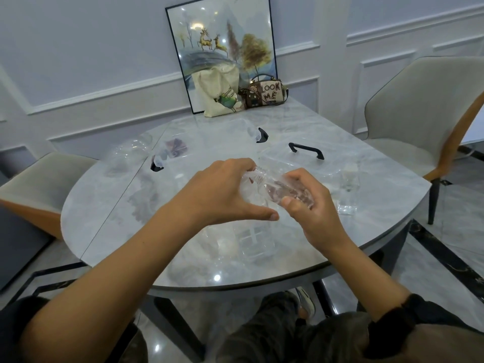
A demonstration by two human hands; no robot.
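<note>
The bench has a pale grey marble top with a rounded shape, and a straight seam crosses its left part. It stands in a room with white panelled walls and a glossy tiled floor that has a dark border. One grey chair with orange edging stands at the right edge, and a second chair stands at the left edge.

At the far edge a framed picture of deer and trees leans on the wall. In front of it stands a canvas tote bag. A small handbag with the words LOOK ME is just beside it on the right.

In the middle of the bench we see a large clear box with black clasps at its two ends. Something reddish lies inside it, but it is blurred. To the right of the box lies a clear lid with a black handle, and near the right edge stands a clear glass. All of these are beyond the hands and apart from the jar.

Close to the near edge stands the clear jar. The left grip is curled over its top, with the thumb stretched along the near side and the fingers on the far side. The right grip is closed round a small clear bag of reddish-brown pieces. The bag is tilted above the jar, with its crumpled open end toward the left fingers. We cannot tell if the bag touches the jar.
</note>
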